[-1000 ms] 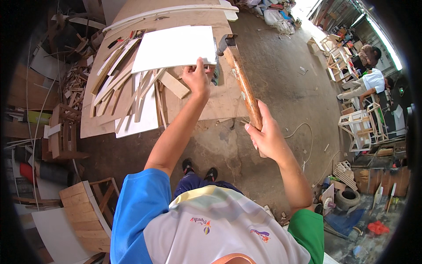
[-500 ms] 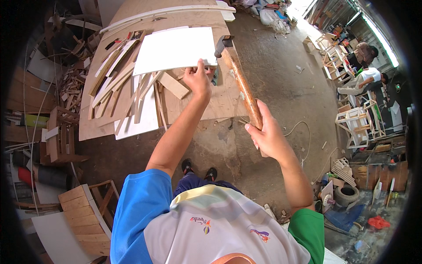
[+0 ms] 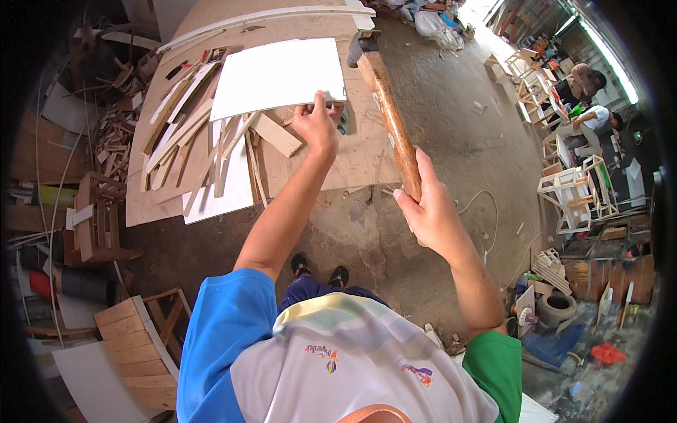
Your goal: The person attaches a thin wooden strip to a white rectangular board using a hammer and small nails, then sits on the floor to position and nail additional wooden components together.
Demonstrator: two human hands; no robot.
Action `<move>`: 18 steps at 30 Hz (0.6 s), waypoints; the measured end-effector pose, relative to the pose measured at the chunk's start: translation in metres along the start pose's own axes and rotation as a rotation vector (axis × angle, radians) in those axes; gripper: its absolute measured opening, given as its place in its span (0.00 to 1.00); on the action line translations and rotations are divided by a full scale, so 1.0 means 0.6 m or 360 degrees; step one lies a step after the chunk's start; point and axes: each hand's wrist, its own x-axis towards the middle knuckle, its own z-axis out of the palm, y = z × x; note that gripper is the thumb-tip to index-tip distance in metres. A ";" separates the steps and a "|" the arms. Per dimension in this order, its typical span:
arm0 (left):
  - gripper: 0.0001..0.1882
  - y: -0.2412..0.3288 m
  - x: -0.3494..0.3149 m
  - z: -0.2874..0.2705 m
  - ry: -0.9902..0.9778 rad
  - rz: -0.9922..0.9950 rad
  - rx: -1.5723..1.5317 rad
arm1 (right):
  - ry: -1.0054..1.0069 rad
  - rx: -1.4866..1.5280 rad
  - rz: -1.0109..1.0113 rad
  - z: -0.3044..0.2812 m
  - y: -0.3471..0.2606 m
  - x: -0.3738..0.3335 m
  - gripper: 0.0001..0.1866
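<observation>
My right hand (image 3: 430, 211) grips the wooden handle of a hammer (image 3: 384, 99), whose metal head is raised over the right edge of a white board (image 3: 278, 74). My left hand (image 3: 316, 127) pinches the near edge of that white board, which lies on a large plywood sheet (image 3: 317, 162) on the ground. Several loose wooden strips (image 3: 190, 134) lie fanned out under and left of the board.
A pile of wood scraps (image 3: 106, 134) lies at the left, and a wooden crate (image 3: 137, 338) stands at the lower left. White wooden frames (image 3: 575, 190) stand at the right, where other people (image 3: 589, 116) sit. A tyre (image 3: 557, 307) and clutter lie at the lower right.
The hammer stays raised and the left hand stays on the board's edge; the view has shifted only slightly.
</observation>
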 end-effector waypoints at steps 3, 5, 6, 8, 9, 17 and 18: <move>0.08 -0.003 0.002 0.004 0.0020 0.0025 -0.0025 | -0.0028 -0.0123 -0.0034 0.003 0.015 0.002 0.33; 0.08 -0.005 0.001 0.007 0.0017 0.0024 -0.0020 | -0.0047 -0.0112 -0.0007 0.001 0.014 -0.001 0.33; 0.08 -0.006 0.001 0.005 0.0014 0.0012 -0.0004 | -0.0046 -0.0096 0.0002 0.002 0.012 -0.002 0.33; 0.07 -0.007 0.001 0.001 0.0011 0.0013 0.0010 | 0.0018 -0.0038 0.0007 0.003 -0.006 -0.004 0.33; 0.07 -0.007 0.001 0.001 0.0004 0.0024 0.0006 | 0.0078 -0.0076 -0.0087 0.006 -0.006 -0.004 0.33; 0.07 -0.001 -0.006 0.005 -0.0043 0.0016 0.0041 | 0.0024 -0.0110 -0.0066 0.010 0.007 -0.003 0.34; 0.07 -0.003 -0.004 0.003 -0.0047 0.0030 0.0026 | 0.0067 -0.0069 -0.0102 0.010 0.002 -0.003 0.34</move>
